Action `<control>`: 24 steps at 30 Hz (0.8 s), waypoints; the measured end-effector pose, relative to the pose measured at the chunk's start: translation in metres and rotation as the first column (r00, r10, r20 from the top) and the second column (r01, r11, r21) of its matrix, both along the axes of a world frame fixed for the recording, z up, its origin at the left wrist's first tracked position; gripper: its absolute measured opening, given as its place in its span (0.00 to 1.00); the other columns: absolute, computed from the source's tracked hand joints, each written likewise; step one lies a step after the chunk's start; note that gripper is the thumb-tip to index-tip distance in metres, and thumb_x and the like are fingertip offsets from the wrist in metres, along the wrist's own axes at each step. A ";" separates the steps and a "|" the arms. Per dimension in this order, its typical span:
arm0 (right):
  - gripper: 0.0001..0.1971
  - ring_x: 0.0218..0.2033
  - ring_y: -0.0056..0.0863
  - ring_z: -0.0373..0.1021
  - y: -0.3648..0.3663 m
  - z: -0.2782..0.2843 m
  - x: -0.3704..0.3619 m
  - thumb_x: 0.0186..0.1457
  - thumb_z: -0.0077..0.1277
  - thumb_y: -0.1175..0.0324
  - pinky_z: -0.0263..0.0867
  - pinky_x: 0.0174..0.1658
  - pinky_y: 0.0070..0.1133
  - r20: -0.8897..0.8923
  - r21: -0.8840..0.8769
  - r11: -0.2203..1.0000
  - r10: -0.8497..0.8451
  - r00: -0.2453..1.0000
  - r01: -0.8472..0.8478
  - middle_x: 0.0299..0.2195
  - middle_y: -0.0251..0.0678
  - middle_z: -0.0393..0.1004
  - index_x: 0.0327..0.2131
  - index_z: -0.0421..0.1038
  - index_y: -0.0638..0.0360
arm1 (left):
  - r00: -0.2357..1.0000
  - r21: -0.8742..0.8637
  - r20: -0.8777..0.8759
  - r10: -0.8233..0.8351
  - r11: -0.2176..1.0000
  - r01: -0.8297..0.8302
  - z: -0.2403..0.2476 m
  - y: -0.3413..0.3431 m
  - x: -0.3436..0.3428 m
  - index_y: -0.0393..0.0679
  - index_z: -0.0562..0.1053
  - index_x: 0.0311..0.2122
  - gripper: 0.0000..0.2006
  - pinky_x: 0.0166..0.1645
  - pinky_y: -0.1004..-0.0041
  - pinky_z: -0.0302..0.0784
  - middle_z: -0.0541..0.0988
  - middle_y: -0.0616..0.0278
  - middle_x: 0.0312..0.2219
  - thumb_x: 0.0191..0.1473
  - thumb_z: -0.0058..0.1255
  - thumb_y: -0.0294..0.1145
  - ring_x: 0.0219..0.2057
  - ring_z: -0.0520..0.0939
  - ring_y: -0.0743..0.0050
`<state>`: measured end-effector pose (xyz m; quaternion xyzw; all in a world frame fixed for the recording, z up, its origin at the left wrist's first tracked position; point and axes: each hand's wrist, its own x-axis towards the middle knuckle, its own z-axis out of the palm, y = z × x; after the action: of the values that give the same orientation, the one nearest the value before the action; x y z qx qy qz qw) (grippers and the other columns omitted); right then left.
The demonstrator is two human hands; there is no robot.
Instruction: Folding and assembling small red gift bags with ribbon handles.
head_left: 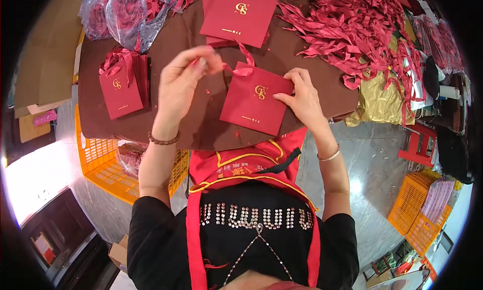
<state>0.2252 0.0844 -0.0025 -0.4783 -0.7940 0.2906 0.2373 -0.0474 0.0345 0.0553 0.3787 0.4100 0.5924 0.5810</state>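
Observation:
A flat red paper gift bag (253,103) with gold print lies at the table's near edge, tilted a little. Near its upper right corner my right hand (306,99) grips it, thumb on the front and fingers over the edge. A red ribbon (243,71) is at the bag's top and runs left toward my left hand (188,73). That hand is raised to the left of the bag, its fingertips pinched on the ribbon end and slightly blurred by motion.
Beyond lies a stack of red bags (238,21); at left, bags with ribbon handles (121,91). Loose red ribbons (347,33) heap at the far right, a clear plastic sack (126,16) at far left. An orange crate (100,156) stands below the brown table (196,131).

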 end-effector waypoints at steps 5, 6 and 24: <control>0.21 0.30 0.30 0.65 0.012 -0.007 0.006 0.37 0.63 0.67 0.64 0.35 0.24 -0.029 -0.023 0.999 0.030 0.999 -0.030 0.39 0.38 0.65 0.35 0.67 0.64 | 0.108 0.482 -0.876 0.470 0.846 0.231 -0.003 0.003 0.037 0.39 0.74 0.30 0.06 0.37 0.72 0.69 0.73 0.58 0.34 0.52 0.47 0.28 0.31 0.73 0.62; 0.20 0.30 0.30 0.65 0.015 -0.006 0.006 0.37 0.63 0.68 0.64 0.35 0.23 -0.042 -0.086 0.995 0.037 0.998 -0.040 0.38 0.38 0.65 0.34 0.67 0.65 | 0.265 0.393 -0.905 0.332 0.891 0.229 -0.014 0.001 0.043 0.39 0.74 0.33 0.06 0.37 0.72 0.70 0.74 0.58 0.32 0.53 0.46 0.27 0.30 0.73 0.62; 0.17 0.30 0.28 0.64 0.016 -0.007 0.007 0.37 0.62 0.68 0.62 0.35 0.22 -0.080 -0.176 0.984 0.002 0.997 -0.016 0.35 0.37 0.65 0.31 0.70 0.65 | 0.448 0.116 -0.894 0.026 0.978 0.176 -0.064 0.009 0.099 0.37 0.69 0.35 0.06 0.32 0.62 0.71 0.75 0.54 0.26 0.51 0.48 0.25 0.29 0.77 0.52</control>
<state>0.2325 0.1008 -0.0099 -0.4819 -0.7572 0.3798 0.2240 0.0520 0.0436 -0.0089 0.7043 0.5769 0.3164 0.2664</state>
